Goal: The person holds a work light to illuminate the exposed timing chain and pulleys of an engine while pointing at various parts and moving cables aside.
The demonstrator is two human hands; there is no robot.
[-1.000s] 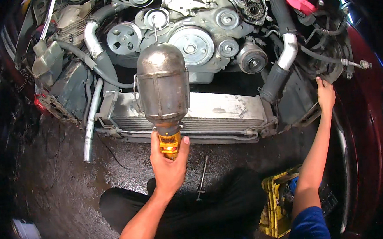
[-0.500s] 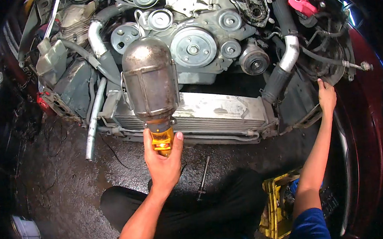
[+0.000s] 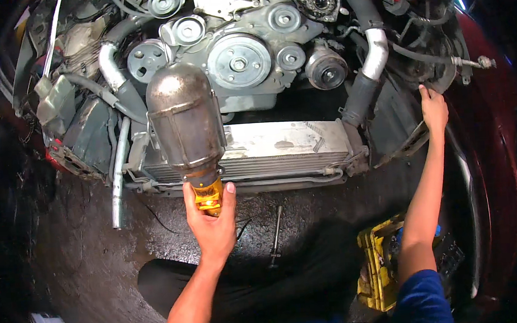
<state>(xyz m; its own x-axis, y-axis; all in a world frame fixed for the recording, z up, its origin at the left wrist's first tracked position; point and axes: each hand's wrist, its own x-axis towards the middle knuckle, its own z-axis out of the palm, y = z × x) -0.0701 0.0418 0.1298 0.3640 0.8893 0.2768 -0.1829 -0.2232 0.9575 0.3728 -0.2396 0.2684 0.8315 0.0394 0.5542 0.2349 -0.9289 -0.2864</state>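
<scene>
At 9 o'clock a slanting metal pipe (image 3: 118,179) was seen. At 10 o'clock a caged work lamp (image 3: 186,121) was held upright, tilted slightly left, in front of the finned cooler (image 3: 283,137); its yellow handle was grasped by the left hand (image 3: 211,229) at 7. A large grooved pulley (image 3: 239,63) was set at 12, a long-handled wrench (image 3: 277,237) laid at 6, a yellow crate (image 3: 368,255) placed at 5. Between 2 and 3, the right hand (image 3: 435,112) was placed beside a dark panel (image 3: 389,127); whether anything was gripped by its bent fingers could not be told.
</scene>
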